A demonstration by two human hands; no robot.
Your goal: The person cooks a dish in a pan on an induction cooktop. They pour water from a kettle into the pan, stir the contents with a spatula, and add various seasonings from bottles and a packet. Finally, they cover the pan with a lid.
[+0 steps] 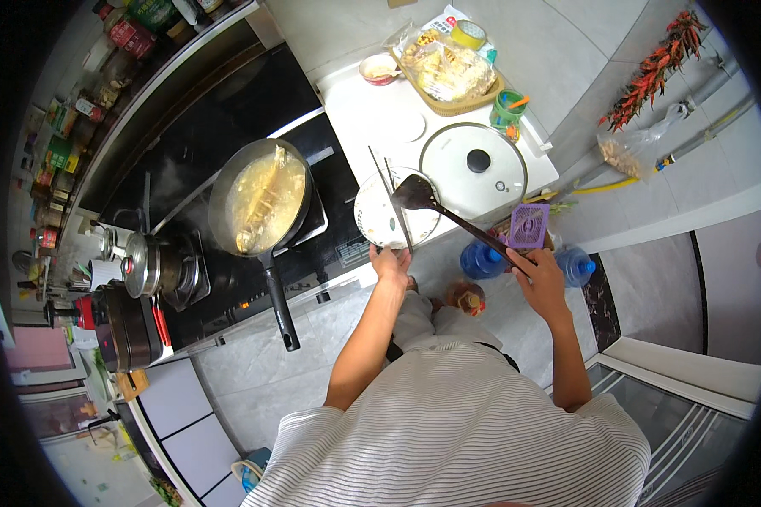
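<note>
My left hand (390, 265) grips the near rim of a white patterned plate (371, 218) at the counter's front edge. Two dark chopsticks (396, 206) lie across that plate, their near ends beside my left thumb; whether the thumb presses them is unclear. In my right hand (542, 282) is the handle of a dark spatula (460, 222), its head over the plate. Left of the plate, a frying pan (298, 234) on the stove holds a whole fish (263, 199) in bubbling pale broth. A glass lid (460, 152) with a black knob lies on the counter.
The pan's black handle (281, 310) sticks out past the stove edge. A lidded pot (143, 266) sits on another burner. On the white counter (349, 114) are a small bowl (379, 70) and a basket (460, 108) with bagged food. Blue water bottles (482, 260) stand below on the floor.
</note>
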